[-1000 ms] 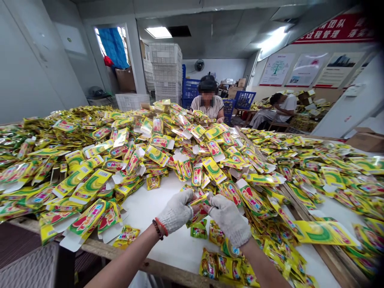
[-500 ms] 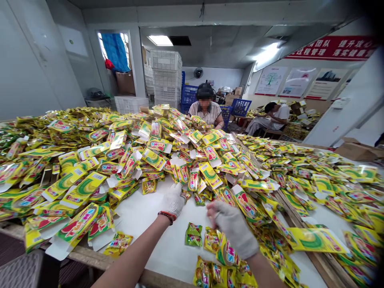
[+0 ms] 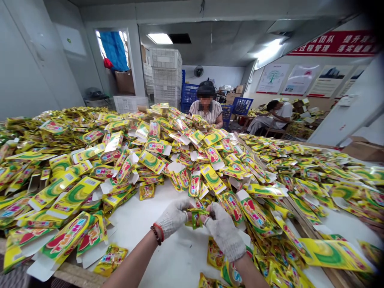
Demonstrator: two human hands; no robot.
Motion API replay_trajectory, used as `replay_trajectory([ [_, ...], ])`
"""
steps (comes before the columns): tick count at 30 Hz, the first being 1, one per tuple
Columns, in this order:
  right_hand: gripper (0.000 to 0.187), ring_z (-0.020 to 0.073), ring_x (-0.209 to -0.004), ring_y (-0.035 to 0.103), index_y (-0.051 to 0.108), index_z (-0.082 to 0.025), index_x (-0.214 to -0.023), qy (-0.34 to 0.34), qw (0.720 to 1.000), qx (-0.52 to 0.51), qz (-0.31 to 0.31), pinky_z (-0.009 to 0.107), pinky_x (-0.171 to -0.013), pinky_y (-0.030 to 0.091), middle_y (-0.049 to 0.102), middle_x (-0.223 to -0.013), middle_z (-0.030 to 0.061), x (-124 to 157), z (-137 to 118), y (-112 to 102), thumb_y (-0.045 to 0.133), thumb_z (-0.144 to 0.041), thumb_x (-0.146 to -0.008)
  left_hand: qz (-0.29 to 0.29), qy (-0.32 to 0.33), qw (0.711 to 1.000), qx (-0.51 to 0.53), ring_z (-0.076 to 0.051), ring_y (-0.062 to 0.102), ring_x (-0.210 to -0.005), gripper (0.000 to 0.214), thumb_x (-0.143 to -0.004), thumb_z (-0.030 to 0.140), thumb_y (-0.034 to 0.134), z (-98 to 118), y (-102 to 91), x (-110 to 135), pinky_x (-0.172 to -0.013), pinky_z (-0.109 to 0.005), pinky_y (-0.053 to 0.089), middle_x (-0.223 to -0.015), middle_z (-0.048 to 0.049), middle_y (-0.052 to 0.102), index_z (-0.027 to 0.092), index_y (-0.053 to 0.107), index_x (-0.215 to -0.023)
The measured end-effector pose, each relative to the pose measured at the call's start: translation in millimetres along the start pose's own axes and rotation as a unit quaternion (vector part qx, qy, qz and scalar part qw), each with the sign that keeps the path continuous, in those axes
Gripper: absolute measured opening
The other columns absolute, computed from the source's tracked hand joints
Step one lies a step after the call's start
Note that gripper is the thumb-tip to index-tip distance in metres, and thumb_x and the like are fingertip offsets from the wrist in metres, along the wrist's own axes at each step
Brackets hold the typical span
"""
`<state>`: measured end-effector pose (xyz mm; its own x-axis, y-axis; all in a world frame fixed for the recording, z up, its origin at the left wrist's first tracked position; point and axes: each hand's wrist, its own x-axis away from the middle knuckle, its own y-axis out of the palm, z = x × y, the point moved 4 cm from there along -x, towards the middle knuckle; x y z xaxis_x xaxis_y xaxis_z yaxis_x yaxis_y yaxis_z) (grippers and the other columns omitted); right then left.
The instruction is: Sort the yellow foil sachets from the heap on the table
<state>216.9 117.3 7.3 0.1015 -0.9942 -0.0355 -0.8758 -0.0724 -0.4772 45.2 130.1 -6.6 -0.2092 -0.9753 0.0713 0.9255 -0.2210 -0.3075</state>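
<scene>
My left hand (image 3: 172, 219) and my right hand (image 3: 225, 232), both in white knit gloves with bare fingertips, meet above the white tabletop (image 3: 168, 260). Between them are small green and yellow candy packets (image 3: 196, 219); the fingers of each hand pinch them from either side, partly hiding them, so their number is unclear. Beyond the hands rises a heap of flat yellow candy boxes (image 3: 213, 179), many with open white flaps. Under my right forearm lie a yellow packet (image 3: 214, 253) and a box, partly covered by the arm. Another yellow packet (image 3: 147, 191) rests at the heap's foot.
A yellow packet (image 3: 111, 259) lies by the near table edge, beside boxes (image 3: 64, 240) with flaps out. A wooden strip (image 3: 303, 212) runs along the right. Loose packets (image 3: 279, 260) pile up at lower right. Across the heap sits a person (image 3: 207, 108); another sits farther back.
My left hand has drawn back from the heap's foot and my right hand has moved inward to meet it. The green packet from the tabletop is gone from its spot. The view has shifted slightly.
</scene>
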Motion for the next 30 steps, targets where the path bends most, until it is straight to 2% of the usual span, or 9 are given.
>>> replay_trajectory([
  [3, 0.016, 0.0183, -0.068, 0.056, 0.049, -0.023, -0.076, 0.003, 0.999, -0.015, 0.047, 0.029, -0.065, 0.047, 0.059, -0.070, -0.0001, -5, 2, -8, 0.058, -0.037, -0.077, -0.057, 0.013, 0.996, 0.067, -0.013, 0.059, -0.064, 0.043, -0.081, 0.053, 0.060, 11, 10.3, 5, -0.059, -0.025, 0.047, -0.076, -0.0038, 0.067, 0.013, 0.068, -0.091],
  [5, 0.017, 0.0191, -0.070, 0.058, 0.050, -0.023, -0.077, 0.001, 0.999, -0.022, 0.039, 0.030, -0.066, 0.048, 0.061, -0.072, 0.0011, -7, 4, -9, 0.060, -0.036, -0.076, -0.068, 0.024, 0.991, 0.109, -0.015, 0.061, -0.068, 0.047, -0.078, 0.057, 0.063, 16, 13.4, 7, -0.064, -0.027, 0.049, -0.080, -0.0056, 0.068, 0.012, 0.069, -0.094],
  [8, 0.016, 0.0196, -0.072, 0.060, 0.054, -0.022, -0.082, 0.005, 0.999, -0.032, 0.015, 0.030, -0.066, 0.049, 0.065, -0.077, 0.0032, -7, 5, -7, 0.061, -0.034, -0.075, -0.056, 0.048, 0.987, 0.145, -0.019, 0.064, -0.079, 0.045, -0.072, 0.053, 0.074, 18, 16.5, 8, -0.074, -0.031, 0.052, -0.088, -0.0075, 0.071, 0.013, 0.070, -0.092],
  [11, 0.022, 0.0201, -0.077, 0.064, 0.058, -0.021, -0.095, 0.004, 0.999, -0.039, -0.027, 0.030, -0.066, 0.050, 0.069, -0.088, 0.0055, -4, 2, -2, 0.059, -0.035, -0.078, -0.019, 0.064, 0.993, 0.098, -0.019, 0.064, -0.079, 0.040, -0.074, 0.052, 0.072, 18, 18.0, 7, -0.073, -0.031, 0.052, -0.084, -0.0070, 0.071, 0.013, 0.069, -0.085],
  [15, 0.022, 0.0162, -0.057, 0.062, 0.057, -0.021, -0.096, 0.083, 0.988, -0.084, -0.102, 0.026, -0.048, 0.043, 0.066, -0.078, 0.0020, 1, -4, 3, 0.053, -0.034, -0.080, 0.073, 0.060, 0.995, -0.013, -0.018, 0.062, -0.077, 0.029, -0.085, 0.045, 0.058, 27, 0.8, -6, -0.072, -0.030, 0.050, -0.081, -0.0041, 0.067, 0.016, 0.065, -0.083],
  [18, 0.014, 0.0146, -0.051, 0.056, 0.055, -0.021, -0.089, 0.083, 0.994, -0.045, -0.053, 0.025, -0.048, 0.041, 0.057, -0.059, -0.0028, 2, -12, -4, 0.053, -0.030, -0.079, 0.204, 0.037, 0.973, -0.102, -0.023, 0.059, -0.098, 0.027, -0.085, 0.040, 0.059, 41, -32.0, -27, -0.086, -0.034, 0.046, -0.103, -0.0060, 0.064, 0.021, 0.058, -0.104],
  [21, 0.009, 0.0160, -0.052, 0.055, 0.053, -0.023, -0.082, 0.065, 0.997, -0.031, -0.016, 0.026, -0.050, 0.042, 0.052, -0.051, -0.0043, 1, -16, -11, 0.052, -0.031, -0.079, 0.286, 0.004, 0.943, -0.171, -0.028, 0.052, -0.118, 0.053, -0.079, 0.030, 0.066, 51, -56.0, -50, -0.098, -0.039, 0.038, -0.129, -0.0115, 0.054, 0.024, 0.044, -0.126],
  [24, 0.011, 0.0166, -0.054, 0.057, 0.053, -0.023, -0.081, 0.051, 0.998, -0.045, -0.002, 0.027, -0.052, 0.042, 0.055, -0.054, -0.0035, -1, -14, -13, 0.051, -0.034, -0.080, 0.287, -0.013, 0.934, -0.212, -0.030, 0.055, -0.116, 0.059, -0.074, 0.019, 0.066, 52, -57.1, -67, -0.095, -0.039, 0.040, -0.125, -0.0134, 0.058, 0.023, 0.043, -0.129],
  [30, 0.016, 0.0151, -0.049, 0.052, 0.049, -0.024, -0.078, 0.041, 0.996, -0.078, 0.015, 0.027, -0.049, 0.039, 0.055, -0.055, -0.0042, -4, 0, -18, 0.053, -0.039, -0.081, 0.211, -0.004, 0.946, -0.246, -0.020, 0.064, -0.095, 0.030, -0.081, 0.016, 0.051, 51, -59.2, -67, -0.081, -0.029, 0.047, -0.102, -0.0063, 0.069, 0.020, 0.057, -0.111],
])
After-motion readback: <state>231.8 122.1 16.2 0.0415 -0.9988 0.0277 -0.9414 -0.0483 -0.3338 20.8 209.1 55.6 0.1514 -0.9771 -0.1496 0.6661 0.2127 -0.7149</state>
